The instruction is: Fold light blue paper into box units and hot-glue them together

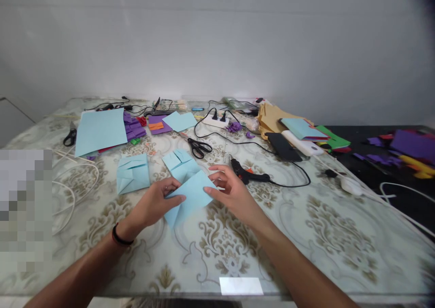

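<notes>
My left hand (158, 203) had its fingers pinched on the left corner of the light blue paper square (190, 195), while my right hand (228, 191) lay half open, fingertips resting on its right corner. The sheet sat slightly lifted off the desk (306, 235), around the middle, nearer the front edge than the back. To fold it well, I judged the corners should meet exactly before any crease was pressed, with the paper flat and held taut. Just beyond lay a folded blue piece (181, 163), another folded piece (132, 174) to its left, black scissors (199, 147) farther back, and a glue gun (246, 174) beside my right hand.
</notes>
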`<action>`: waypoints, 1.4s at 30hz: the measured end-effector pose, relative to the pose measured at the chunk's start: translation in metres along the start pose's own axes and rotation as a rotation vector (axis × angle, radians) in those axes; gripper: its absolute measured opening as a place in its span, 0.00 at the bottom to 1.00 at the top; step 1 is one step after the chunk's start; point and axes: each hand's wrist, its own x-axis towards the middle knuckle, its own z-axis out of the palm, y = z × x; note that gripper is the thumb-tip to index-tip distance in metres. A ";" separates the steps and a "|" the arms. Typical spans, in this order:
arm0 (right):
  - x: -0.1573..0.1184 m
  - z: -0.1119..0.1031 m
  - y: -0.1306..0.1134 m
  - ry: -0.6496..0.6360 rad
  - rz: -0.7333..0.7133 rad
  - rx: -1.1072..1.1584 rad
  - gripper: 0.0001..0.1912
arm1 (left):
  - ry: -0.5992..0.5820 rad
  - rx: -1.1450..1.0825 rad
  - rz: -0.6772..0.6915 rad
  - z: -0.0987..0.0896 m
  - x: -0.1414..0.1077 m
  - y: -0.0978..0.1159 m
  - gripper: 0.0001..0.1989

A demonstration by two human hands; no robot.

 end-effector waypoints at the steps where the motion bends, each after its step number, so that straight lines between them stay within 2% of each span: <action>1: 0.000 0.000 0.000 0.006 -0.016 0.004 0.26 | 0.009 0.016 0.005 0.000 0.000 0.000 0.09; 7: -0.003 -0.003 0.000 -0.058 -0.094 -0.005 0.22 | 0.004 0.127 0.027 -0.003 -0.003 0.013 0.09; 8: -0.004 -0.003 -0.001 -0.068 -0.121 -0.022 0.19 | -0.027 0.106 0.060 -0.004 -0.004 0.017 0.10; 11: -0.005 -0.006 -0.004 -0.123 -0.253 -0.063 0.02 | -0.232 -0.088 0.160 -0.010 -0.008 0.025 0.19; 13: -0.005 -0.008 -0.007 -0.163 -0.329 -0.089 0.08 | -0.283 -0.128 0.140 -0.012 -0.009 0.025 0.19; 15: -0.005 -0.009 -0.009 -0.178 -0.358 -0.100 0.11 | -0.256 -0.145 0.090 -0.013 -0.009 0.021 0.13; 17: -0.006 -0.009 -0.010 -0.216 -0.350 -0.056 0.14 | -0.216 -0.179 0.076 -0.012 -0.007 0.016 0.19; 18: -0.006 -0.009 -0.011 -0.238 -0.336 -0.015 0.15 | -0.232 -0.187 0.085 -0.012 -0.006 0.014 0.22; 20: -0.007 -0.008 -0.011 -0.270 -0.298 0.060 0.17 | -0.313 -0.184 0.100 -0.012 -0.005 0.014 0.22; 22: -0.007 -0.006 -0.011 -0.269 -0.256 0.085 0.19 | -0.419 -0.194 0.089 -0.012 -0.005 0.017 0.18; 25: -0.007 -0.005 -0.010 -0.242 -0.225 0.077 0.20 | -0.492 -0.275 -0.003 -0.008 -0.006 0.019 0.15; 29: -0.006 -0.007 -0.009 -0.212 -0.305 -0.164 0.13 | -0.429 -0.259 -0.160 -0.003 -0.005 0.014 0.17; 33: -0.007 -0.012 -0.012 -0.243 -0.376 -0.465 0.29 | -0.307 -0.158 -0.163 -0.003 -0.002 0.010 0.17; 36: -0.009 -0.013 -0.017 -0.312 -0.374 -0.534 0.32 | -0.273 -0.097 -0.128 -0.005 -0.002 0.010 0.15; 38: -0.010 -0.012 -0.019 -0.336 -0.367 -0.538 0.29 | -0.269 -0.064 -0.106 -0.006 -0.002 0.011 0.14; 42: -0.009 -0.005 -0.018 -0.271 -0.301 -0.543 0.21 | -0.278 -0.006 -0.069 -0.006 -0.002 0.012 0.16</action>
